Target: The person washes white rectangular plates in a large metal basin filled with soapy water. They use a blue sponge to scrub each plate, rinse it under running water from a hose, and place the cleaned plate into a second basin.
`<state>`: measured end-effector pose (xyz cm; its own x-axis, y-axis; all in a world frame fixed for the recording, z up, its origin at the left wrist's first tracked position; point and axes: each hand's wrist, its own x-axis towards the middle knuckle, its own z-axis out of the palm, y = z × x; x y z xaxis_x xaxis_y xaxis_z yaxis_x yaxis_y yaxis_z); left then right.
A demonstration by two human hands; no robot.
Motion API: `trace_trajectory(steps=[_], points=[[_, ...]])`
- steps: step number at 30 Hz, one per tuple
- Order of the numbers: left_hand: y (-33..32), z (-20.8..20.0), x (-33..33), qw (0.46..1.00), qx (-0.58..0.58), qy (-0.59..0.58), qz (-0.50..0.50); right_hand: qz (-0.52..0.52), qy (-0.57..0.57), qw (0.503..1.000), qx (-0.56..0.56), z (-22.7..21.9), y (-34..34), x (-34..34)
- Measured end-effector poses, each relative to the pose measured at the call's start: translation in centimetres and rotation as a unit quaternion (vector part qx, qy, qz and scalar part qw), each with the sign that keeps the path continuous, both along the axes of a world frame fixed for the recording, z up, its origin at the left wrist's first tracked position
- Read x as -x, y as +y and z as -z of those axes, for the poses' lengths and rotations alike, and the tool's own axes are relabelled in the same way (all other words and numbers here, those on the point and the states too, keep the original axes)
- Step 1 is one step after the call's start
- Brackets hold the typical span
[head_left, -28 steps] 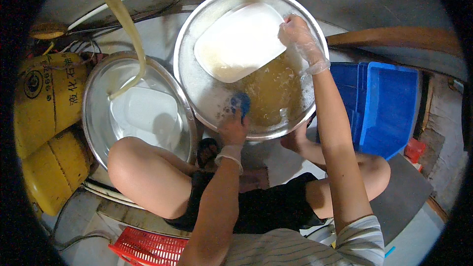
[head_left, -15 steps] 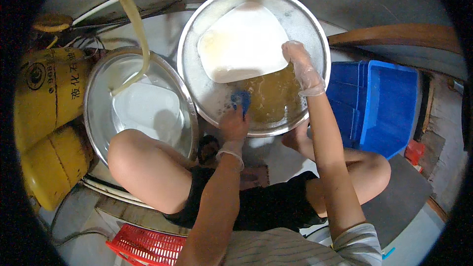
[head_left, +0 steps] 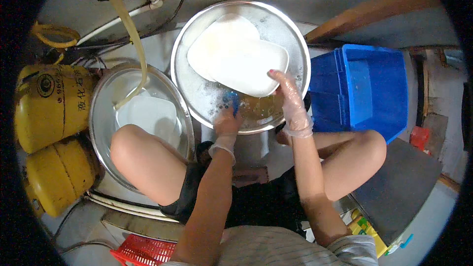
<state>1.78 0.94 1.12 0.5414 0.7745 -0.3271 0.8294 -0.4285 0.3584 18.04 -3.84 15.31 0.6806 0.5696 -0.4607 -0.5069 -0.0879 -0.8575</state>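
Above a round, soapy metal basin [head_left: 241,3], pinching a white platter [head_left: 253,66] by its edge in the right grip [head_left: 291,101] and clasping a blue scrubber [head_left: 230,99] in the left grip [head_left: 227,122], apparently midway, with another platter [head_left: 214,37] remaining beneath and dishes [head_left: 148,113] already in the side basin [head_left: 102,130].

"Where does the head view look from?"

"The wearer's head: it's the left of two fisheye cameras worn side by side, facing steeply down, with both forearms [head_left: 213,192] entering from the lower edge."

"How near?"

"Close over the large basin [head_left: 285,32], upper middle of the frame, yet wide enough to catch the blue bin [head_left: 379,86] at right."
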Motion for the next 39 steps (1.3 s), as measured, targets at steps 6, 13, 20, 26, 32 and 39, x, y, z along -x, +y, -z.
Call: trace_trajectory(steps=[6,13,20,26,32,39], points=[[1.6,-0.6,0.4,0.992,0.037,0.015,0.119,-0.011,-0.044,0.999,-0.024,-0.5,-2.1,1.9],[0.2,-3.1,-1.3,0.993,0.093,0.039,0.055,-0.044,0.052,0.997,-0.033,2.8,-2.8,2.3],[-1.1,-1.9,-3.1,0.981,0.126,0.036,0.141,-0.041,0.07,0.996,-0.032,4.1,-2.8,1.8],[0.9,-1.3,-4.7,0.957,0.192,0.062,0.21,-0.02,-0.079,0.989,-0.12,4.1,-1.1,1.4],[2.6,-4.1,-2.0,0.949,0.227,-0.21,-0.063,-0.001,0.014,0.996,-0.086,3.8,-1.1,2.6],[1.3,-17.1,-1.9,0.933,0.113,-0.3,-0.161,0.077,-0.022,0.996,-0.041,9.2,-1.9,2.8]])
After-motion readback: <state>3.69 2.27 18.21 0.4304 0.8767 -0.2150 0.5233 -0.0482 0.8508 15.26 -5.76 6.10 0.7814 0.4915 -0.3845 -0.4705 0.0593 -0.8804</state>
